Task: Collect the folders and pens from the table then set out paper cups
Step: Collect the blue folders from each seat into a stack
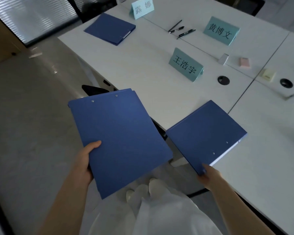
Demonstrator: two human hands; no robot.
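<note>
Left hand (85, 160) grips the near edge of a blue folder stack (119, 141) held out over the floor, thumb on top, while the right hand (209, 176) pinches the near corner of another folder (205, 133) lying at the worktop (143, 68) edge. Stiff, flat and smooth, probably light; a corner pinch may let it swing, so gripping the spine looks safer. A third folder (109, 28) and the pens (181, 29) wait farther back.

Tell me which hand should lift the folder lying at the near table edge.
Right. The right hand already pinches the near corner of that blue folder on the white table. The left hand is busy holding a stack of blue folders off the table.
</note>
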